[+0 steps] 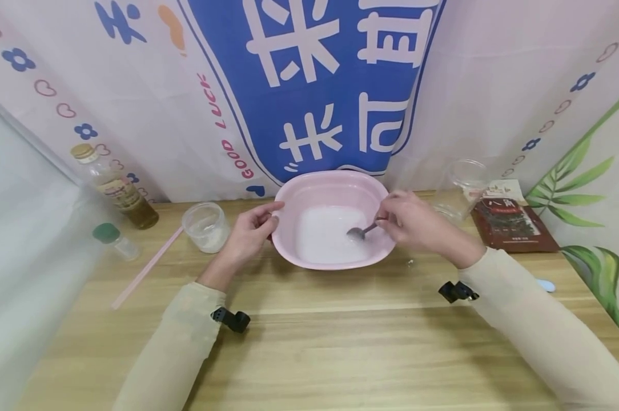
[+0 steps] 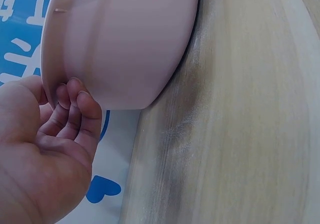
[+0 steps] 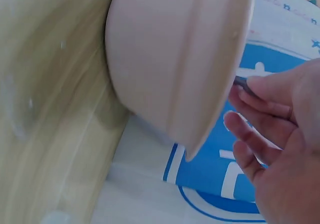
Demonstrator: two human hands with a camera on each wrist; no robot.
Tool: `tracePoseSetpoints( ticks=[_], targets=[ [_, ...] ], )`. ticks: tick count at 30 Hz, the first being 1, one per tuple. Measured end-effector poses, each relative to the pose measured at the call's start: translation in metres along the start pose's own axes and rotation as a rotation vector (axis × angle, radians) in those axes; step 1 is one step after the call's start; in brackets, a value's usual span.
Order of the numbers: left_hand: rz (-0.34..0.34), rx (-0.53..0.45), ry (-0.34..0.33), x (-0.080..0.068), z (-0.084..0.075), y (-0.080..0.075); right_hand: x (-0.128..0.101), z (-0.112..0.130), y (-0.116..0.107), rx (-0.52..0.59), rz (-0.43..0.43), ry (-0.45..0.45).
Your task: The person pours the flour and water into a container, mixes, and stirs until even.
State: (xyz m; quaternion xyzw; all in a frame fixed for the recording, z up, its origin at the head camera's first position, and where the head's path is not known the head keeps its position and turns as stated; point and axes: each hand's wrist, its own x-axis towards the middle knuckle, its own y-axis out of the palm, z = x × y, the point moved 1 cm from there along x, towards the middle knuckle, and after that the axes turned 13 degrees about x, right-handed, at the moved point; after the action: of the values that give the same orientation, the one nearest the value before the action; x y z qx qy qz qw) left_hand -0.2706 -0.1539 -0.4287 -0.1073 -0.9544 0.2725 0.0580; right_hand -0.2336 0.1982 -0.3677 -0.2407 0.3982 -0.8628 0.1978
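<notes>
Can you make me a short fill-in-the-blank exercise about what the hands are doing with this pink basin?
1. The right hand holds a metal ____ over the white liquid.
2. The left hand grips the rim of the ____ basin.
3. The basin stands on a ____ table.

Missing words: spoon; pink; wooden
</notes>
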Motion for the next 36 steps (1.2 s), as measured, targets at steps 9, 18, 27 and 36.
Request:
tracePoseSetpoints(
  ticks=[9,18,27,36],
  targets=[
    [-0.006,0.045,-0.009,-0.001,-0.002,-0.002,-0.010,0.013,0.023,0.174,0.019,-0.066],
    [0.003,0.046,-0.007,0.001,-0.002,0.000,-0.012,0.007,0.031,0.156,-0.089,0.007],
    [0.010,0.041,-0.025,-0.001,-0.004,-0.003,-0.013,-0.006,0.021,-0.022,-0.174,-0.003],
    [0.006,0.051,-0.009,-0.001,-0.004,-0.003,-0.003,-0.011,0.014,-0.093,-0.149,-0.005]
  ],
)
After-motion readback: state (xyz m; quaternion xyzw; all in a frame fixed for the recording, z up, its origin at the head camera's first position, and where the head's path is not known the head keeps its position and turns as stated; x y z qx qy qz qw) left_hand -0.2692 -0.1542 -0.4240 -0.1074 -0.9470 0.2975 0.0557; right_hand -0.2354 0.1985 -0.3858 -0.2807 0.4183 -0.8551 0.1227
